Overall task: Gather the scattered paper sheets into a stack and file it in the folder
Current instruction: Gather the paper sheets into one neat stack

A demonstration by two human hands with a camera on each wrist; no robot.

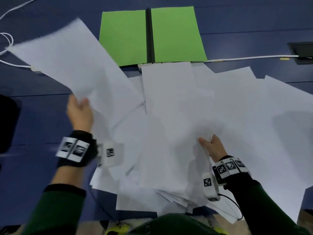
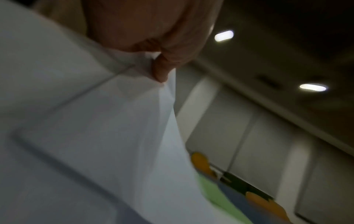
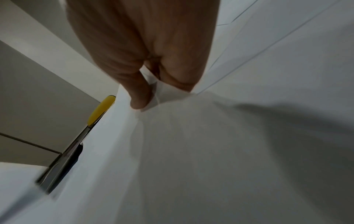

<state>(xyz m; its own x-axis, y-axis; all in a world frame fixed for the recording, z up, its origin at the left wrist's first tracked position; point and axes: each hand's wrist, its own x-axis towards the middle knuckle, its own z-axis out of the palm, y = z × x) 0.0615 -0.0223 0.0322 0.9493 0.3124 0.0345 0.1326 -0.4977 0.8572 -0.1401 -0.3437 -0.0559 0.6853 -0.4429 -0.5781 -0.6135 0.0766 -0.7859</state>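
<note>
Several white paper sheets [image 1: 169, 133] lie overlapped across the blue table. An open green folder [image 1: 125, 36] with a black spine lies flat at the far middle. My left hand [image 1: 80, 109] pinches the near corner of a lifted, blurred sheet [image 1: 67, 56] that slants up to the left; in the left wrist view the thumb [image 2: 161, 71] presses on that paper [image 2: 114, 121]. My right hand [image 1: 212, 146] pinches the edge of sheets in the pile, thumb on top; in the right wrist view a finger [image 3: 139, 97] and thumb clamp the white paper [image 3: 210, 144].
White cables [image 1: 250, 57] run along the table behind the papers and at the far left [image 1: 8, 41]. A dark socket box [image 1: 301, 51] is set in the table at far right. A black object [image 1: 6, 122] sits at the left edge. The table's front edge is close to my body.
</note>
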